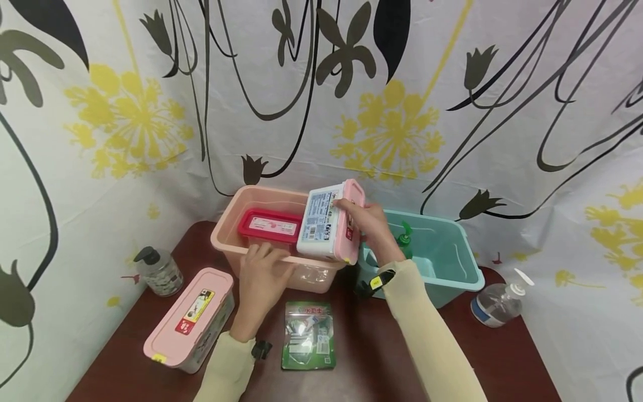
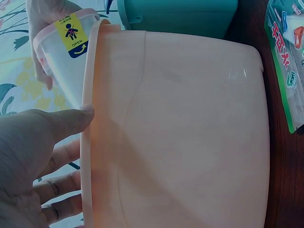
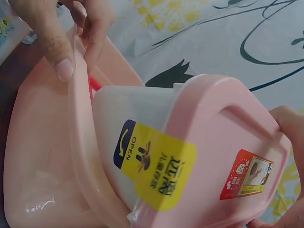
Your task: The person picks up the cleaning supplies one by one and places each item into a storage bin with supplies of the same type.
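Observation:
A peach plastic bin [image 1: 311, 276] stands at the back of the dark table. My left hand [image 1: 261, 285] grips its front rim, thumb outside and fingers inside, as the left wrist view shows. A white box with a pink lid [image 1: 321, 218] is tilted on its side at the bin's right end, partly inside it. My right hand [image 1: 370, 226] holds this box across its lid. A yellow "OPEN" label [image 3: 154, 164] shows on the box's end in the right wrist view. Deeper in the bin lies a red-lidded container [image 1: 268, 225], its right part hidden by the white box.
A teal bin [image 1: 449, 285] with a green pump bottle [image 1: 404, 240] inside stands on the right. Another pink-lidded box [image 1: 193, 318] lies at the left, near a black-topped bottle [image 1: 161, 272]. A green pouch [image 1: 308, 336] lies in front. A clear pump bottle [image 1: 497, 304] stands far right.

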A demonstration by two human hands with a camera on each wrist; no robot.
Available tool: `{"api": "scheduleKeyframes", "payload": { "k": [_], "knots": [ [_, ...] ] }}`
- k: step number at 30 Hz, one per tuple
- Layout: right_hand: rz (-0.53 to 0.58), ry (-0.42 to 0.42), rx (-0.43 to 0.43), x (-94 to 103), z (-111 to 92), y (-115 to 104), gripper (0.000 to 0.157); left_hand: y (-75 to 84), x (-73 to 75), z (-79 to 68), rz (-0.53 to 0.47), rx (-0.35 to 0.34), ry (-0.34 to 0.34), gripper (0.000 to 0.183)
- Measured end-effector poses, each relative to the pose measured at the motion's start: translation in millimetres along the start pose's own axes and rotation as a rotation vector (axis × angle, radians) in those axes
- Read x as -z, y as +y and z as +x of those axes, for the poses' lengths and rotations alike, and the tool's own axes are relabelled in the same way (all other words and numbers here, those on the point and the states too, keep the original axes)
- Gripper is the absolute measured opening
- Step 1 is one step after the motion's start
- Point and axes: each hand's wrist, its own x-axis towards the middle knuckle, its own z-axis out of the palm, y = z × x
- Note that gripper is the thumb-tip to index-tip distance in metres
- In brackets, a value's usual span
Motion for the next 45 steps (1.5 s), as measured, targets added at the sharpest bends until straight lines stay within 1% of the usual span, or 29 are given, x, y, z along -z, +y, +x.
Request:
{"api": "scheduleKeyframes", "payload": {
  "k": [7, 13, 22, 26, 27, 29, 32, 34, 35, 36, 37, 38, 41, 43, 45],
  "knots": [
    [-0.022, 0.063, -0.017, -6.9, 4, 3, 0.061, 0.9, 0.1, -1.3, 0.003, -0.001, -0.009, 0.037],
    [-0.055, 0.077, -0.023, -11.2, 7, 2, 0.064, 2.1, 2.5, -0.3, 0.003, 0.007, -0.009, 0.037],
    [-0.115, 0.155, -0.049, -18.8, 20, 2, 0.067, 1.2, 2.5, -0.4, 0.002, 0.011, -0.006, 0.038],
    [-0.175, 0.197, -0.012, -24.5, 20, 0, 0.065, 0.5, 2.1, -0.4, -0.005, 0.012, 0.003, 0.037],
    [-0.202, 0.21, 0.001, -25.9, 19, 0, 0.067, 0.4, 1.4, -0.3, -0.008, 0.01, 0.007, 0.037],
    [-0.253, 0.238, 0.026, -28.0, 18, 0, 0.075, 0.7, 0.6, -0.1, -0.017, 0.002, 0.014, 0.036],
    [-0.324, 0.262, 0.046, -31.2, 15, 1, 0.096, 0.6, 0.0, -0.6, -0.025, -0.009, 0.025, 0.036],
    [-0.366, 0.264, 0.068, -33.3, 14, 3, 0.11, 0.6, 0.1, -0.9, -0.027, -0.014, 0.029, 0.036],
    [-0.385, 0.263, 0.08, -34.0, 13, 4, 0.115, 0.5, 0.0, -0.9, -0.029, -0.016, 0.028, 0.036],
    [-0.405, 0.258, 0.093, -34.4, 13, 5, 0.116, 0.5, 0.1, -0.8, -0.031, -0.017, 0.025, 0.036],
    [-0.412, 0.247, 0.1, -34.6, 14, 6, 0.114, 0.5, 0.2, -0.8, -0.033, -0.017, 0.02, 0.036],
    [-0.411, 0.24, 0.111, -34.2, 14, 7, 0.108, 0.5, 0.1, -0.5, -0.037, -0.016, 0.015, 0.036],
    [-0.396, 0.212, 0.121, -31.0, 18, 13, 0.082, 0.1, -0.1, 0.1, -0.03, -0.014, 0.001, 0.036],
    [-0.355, 0.174, 0.111, -27.6, 20, 17, 0.068, -0.6, 0.1, 0.0, -0.02, -0.01, -0.001, 0.037],
    [-0.325, 0.127, 0.11, -23.8, 22, 19, 0.064, -2.0, 0.5, -0.2, -0.01, -0.007, 0.002, 0.037]
  ]
}}
